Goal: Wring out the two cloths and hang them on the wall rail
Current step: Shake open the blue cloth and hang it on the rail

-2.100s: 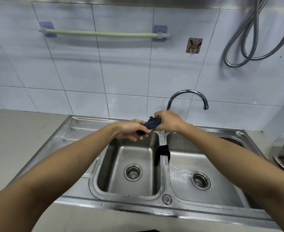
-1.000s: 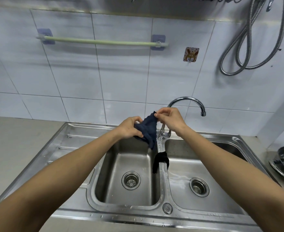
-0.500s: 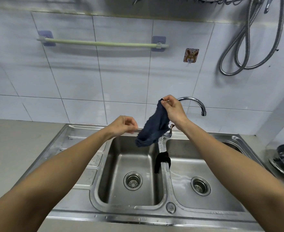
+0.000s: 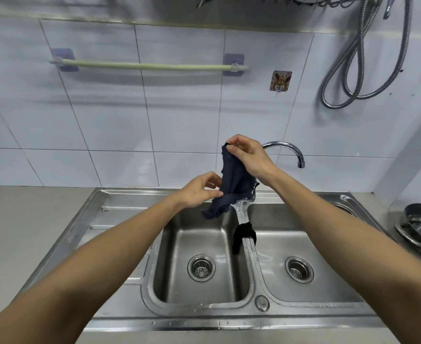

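Double steel sink (image 4: 120,207) below me, its divider running between the two basins. Up on the tiles, the green wall rail (image 4: 145,66) sits bare, with open wall beneath it. My right hand (image 4: 250,157) pinches the top corner of the dark blue cloth (image 4: 231,180) up beside the tap (image 4: 289,151); the cloth dangles over the back edge of the left basin. My left hand (image 4: 200,192) nips its lower left edge, fingers curled. The black cloth (image 4: 241,235) straddles the divider, well below my hands.
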